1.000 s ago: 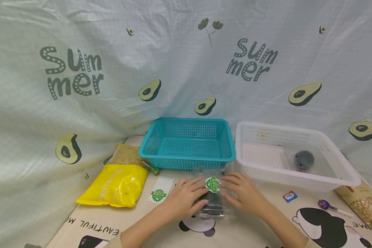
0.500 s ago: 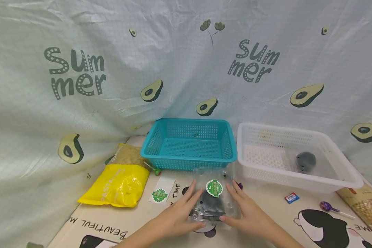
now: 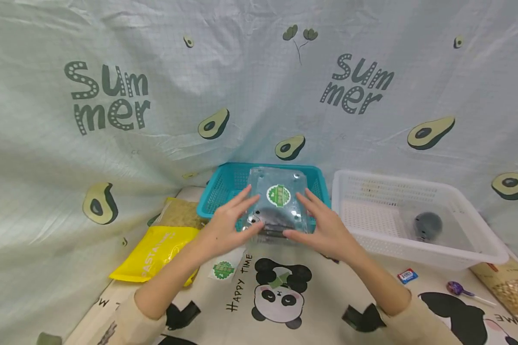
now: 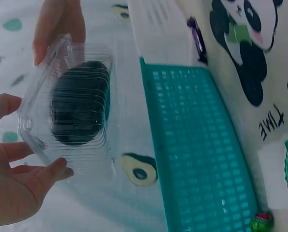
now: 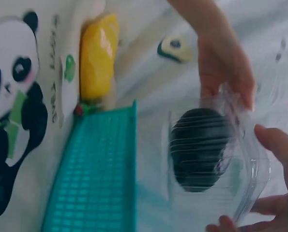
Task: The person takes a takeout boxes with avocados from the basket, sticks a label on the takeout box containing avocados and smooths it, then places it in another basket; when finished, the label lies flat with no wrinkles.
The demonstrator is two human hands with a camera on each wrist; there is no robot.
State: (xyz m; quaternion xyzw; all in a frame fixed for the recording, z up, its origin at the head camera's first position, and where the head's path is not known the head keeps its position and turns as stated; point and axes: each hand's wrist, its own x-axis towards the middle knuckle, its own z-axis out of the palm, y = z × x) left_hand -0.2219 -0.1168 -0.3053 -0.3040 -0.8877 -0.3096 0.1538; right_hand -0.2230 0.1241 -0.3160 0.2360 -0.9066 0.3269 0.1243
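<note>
Both hands hold a clear plastic clamshell box (image 3: 280, 211) between them, raised over the teal basket (image 3: 213, 194). A round green-and-white sticker (image 3: 278, 195) is on its lid, and a dark, rounded thing (image 4: 81, 104) shows through the ribbed side. My left hand (image 3: 226, 225) grips the left side with fingers spread and thumb at the near edge. On the opposite side, my right hand (image 3: 325, 225) grips in the same way. The box is in the air beyond the basket's rim in the left wrist view, its lid tipped toward the head camera.
To the right stands a white basket (image 3: 371, 239) with a clear box holding a grey rounded thing (image 3: 428, 226). A yellow pasta bag (image 3: 164, 249) and sticker sheet (image 3: 223, 270) lie left. A small candy (image 3: 407, 275), purple lollipop (image 3: 455, 287) and grain bag (image 3: 509, 287) lie right.
The hands have shifted from the lid to the box's sides. They have lifted the box off the table and carried it forward over the teal basket, uncovering the printed panda.
</note>
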